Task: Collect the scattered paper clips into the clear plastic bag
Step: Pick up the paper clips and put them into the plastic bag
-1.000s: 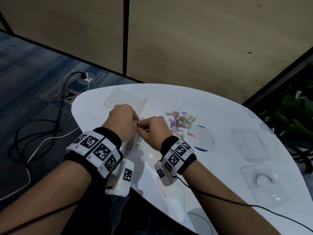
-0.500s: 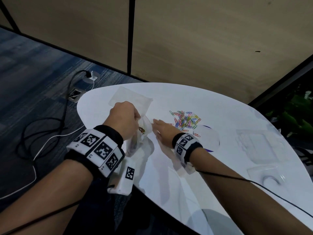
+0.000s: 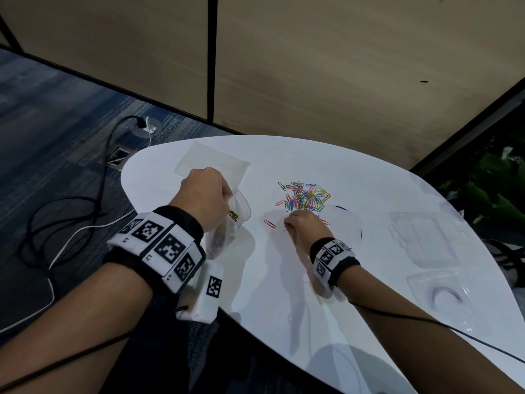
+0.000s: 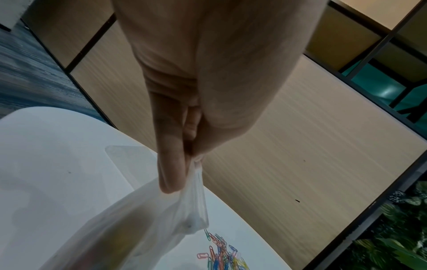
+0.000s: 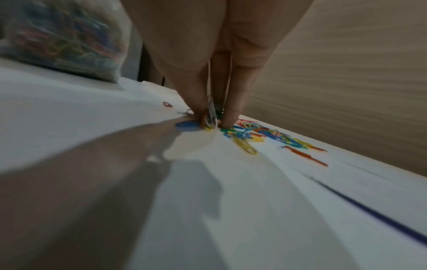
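Left hand (image 3: 204, 197) pinching the rim of the clear plastic bag (image 3: 227, 231), held just above the desk (image 3: 284, 294) edge and already partly filled; right hand (image 3: 301, 226) closing its fingertips (image 5: 227, 120) on a few paper clips (image 3: 305, 196) at the near side of the pile. Risk of dropping slippery clips on the way across, since only the fingertips hold them. Also possible: the soft bag mouth folding shut under a one-point pinch, with clips spilling to the floor.

White table (image 3: 284, 308): coloured paper clips (image 3: 305, 196) heaped mid-top, flat clear sheet (image 3: 211, 163) far-left.

Head view high above both grips, wrist views close along the fingers, all sharing the paper clips (image 3: 305, 196) beside the right grip (image 3: 302, 227).
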Motion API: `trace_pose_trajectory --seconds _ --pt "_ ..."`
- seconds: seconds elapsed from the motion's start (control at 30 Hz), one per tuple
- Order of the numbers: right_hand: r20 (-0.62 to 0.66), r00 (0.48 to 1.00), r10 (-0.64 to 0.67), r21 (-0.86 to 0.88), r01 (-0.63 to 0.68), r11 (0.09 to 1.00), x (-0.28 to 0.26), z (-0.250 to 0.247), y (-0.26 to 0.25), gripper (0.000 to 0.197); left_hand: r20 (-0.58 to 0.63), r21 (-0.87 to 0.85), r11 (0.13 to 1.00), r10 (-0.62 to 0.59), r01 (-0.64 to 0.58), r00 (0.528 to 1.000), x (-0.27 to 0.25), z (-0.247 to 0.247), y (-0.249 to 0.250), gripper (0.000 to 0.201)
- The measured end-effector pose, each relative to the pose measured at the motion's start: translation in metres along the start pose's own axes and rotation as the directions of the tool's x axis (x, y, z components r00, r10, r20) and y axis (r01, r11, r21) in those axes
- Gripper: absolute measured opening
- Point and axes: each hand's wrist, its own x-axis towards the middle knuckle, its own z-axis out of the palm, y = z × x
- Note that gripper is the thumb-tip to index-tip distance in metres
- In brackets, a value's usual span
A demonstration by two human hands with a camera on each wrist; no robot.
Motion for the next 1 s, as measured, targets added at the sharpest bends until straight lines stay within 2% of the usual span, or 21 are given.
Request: trace_pose_trajectory --seconds 0.07,0.1,0.17,0.27,0.33,0.37,0.43,0.5,0.57,0.63,0.7,0.77,0.83,0.9,1.0 --pt "0.019 0.986 0.164 0.160 -0.165 0.973 0.006 -0.010 0.008 0.022 0.003 0.007 1.000 0.007 -0.007 1.000 -0.001 0.002 0.003 0.021" --pt "0.024 0.963 0.267 0.271 -0.264 0.926 0.007 -0.016 0.011 0.022 0.005 0.011 1.000 0.012 -0.012 1.000 -0.001 0.003 0.005 0.021" --pt "0.020 0.889 0.458 0.495 -0.407 0.768 0.005 -0.029 0.017 0.016 0.011 0.023 1.000 0.019 -0.019 1.000 -0.002 0.004 0.008 0.022" --pt "0.100 0.785 0.611 0.738 -0.470 0.483 0.000 -0.044 0.024 0.013 0.024 0.042 0.999 0.025 -0.026 0.999 -0.002 0.007 0.012 0.022" --pt "0.184 0.762 0.621 0.864 -0.426 0.267 -0.003 -0.058 0.018 0.012 0.028 0.053 0.998 0.030 -0.031 0.999 -0.002 0.009 0.015 0.022" --pt "0.224 0.772 0.595 0.931 -0.350 0.104 -0.004 -0.064 0.013 0.012 0.030 0.054 0.998 0.031 -0.032 0.999 -0.003 0.010 0.016 0.022" --pt "0.287 0.826 0.485 0.955 -0.204 -0.216 -0.006 -0.077 -0.002 0.016 0.037 0.048 0.998 0.031 -0.033 0.999 -0.003 0.012 0.019 0.023" --pt "0.309 0.880 0.359 0.907 -0.160 -0.389 -0.011 -0.093 -0.025 0.018 0.042 0.047 0.998 0.034 -0.036 0.999 -0.004 0.014 0.021 0.024" --pt "0.316 0.911 0.265 0.881 -0.178 -0.438 -0.015 -0.100 -0.048 0.017 0.045 0.048 0.998 0.038 -0.040 0.998 -0.004 0.016 0.022 0.026" --pt "0.329 0.913 0.241 0.892 -0.217 -0.397 -0.016 -0.097 -0.068 0.015 0.043 0.037 0.998 0.041 -0.042 0.998 -0.004 0.017 0.022 0.025" --pt "0.309 0.905 0.293 0.937 -0.238 -0.255 -0.016 -0.090 -0.083 0.011 0.041 0.019 0.999 0.044 -0.045 0.998 -0.004 0.018 0.023 0.023" --pt "0.240 0.897 0.371 0.970 -0.241 -0.042 -0.014 -0.087 -0.091 0.008 0.050 0.008 0.999 0.046 -0.046 0.998 -0.004 0.018 0.023 0.021" --pt "0.126 0.895 0.427 0.945 -0.239 0.222 -0.012 -0.088 -0.096 0.002 0.050 -0.001 0.999 0.049 -0.049 0.998 -0.005 0.018 0.023 0.021" --pt "0.048 0.906 0.421 0.871 -0.244 0.426 -0.007 -0.092 -0.102 0.010 0.045 0.003 0.999 0.052 -0.052 0.998 -0.005 0.019 0.022 0.021" --pt "0.060 0.935 0.350 0.810 -0.251 0.530 -0.002 -0.096 -0.107 0.023 0.038 0.023 0.998 0.052 -0.053 0.998 -0.004 0.017 0.021 0.021"
